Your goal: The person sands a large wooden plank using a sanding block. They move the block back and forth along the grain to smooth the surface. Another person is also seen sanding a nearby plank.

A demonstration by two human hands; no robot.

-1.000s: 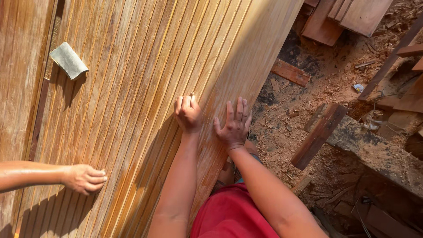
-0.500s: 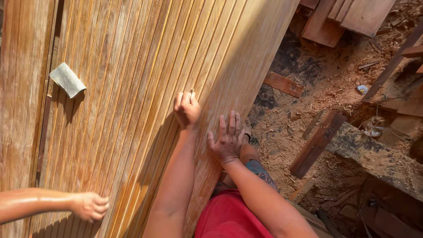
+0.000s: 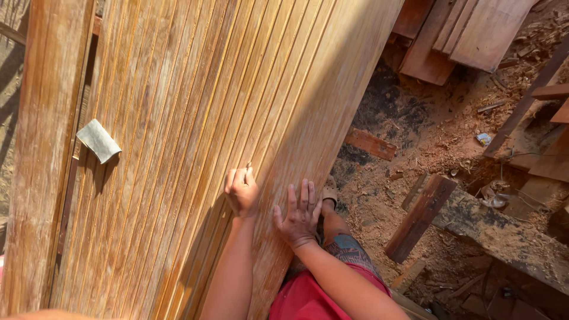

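Rubbing a tall grooved panel (image 3: 195,136) leaning upright, left hand (image 3: 241,191) curled closed, contents unseen, right hand (image 3: 299,216) spread flat; following each groove with even pressure seems wisest.

1. No labels, signs or screens showed anywhere in the view.
2. One small crumpled wrapper (image 3: 483,138), pale blue and white, lay on the sawdust-strewn ground at right, among wood scraps.
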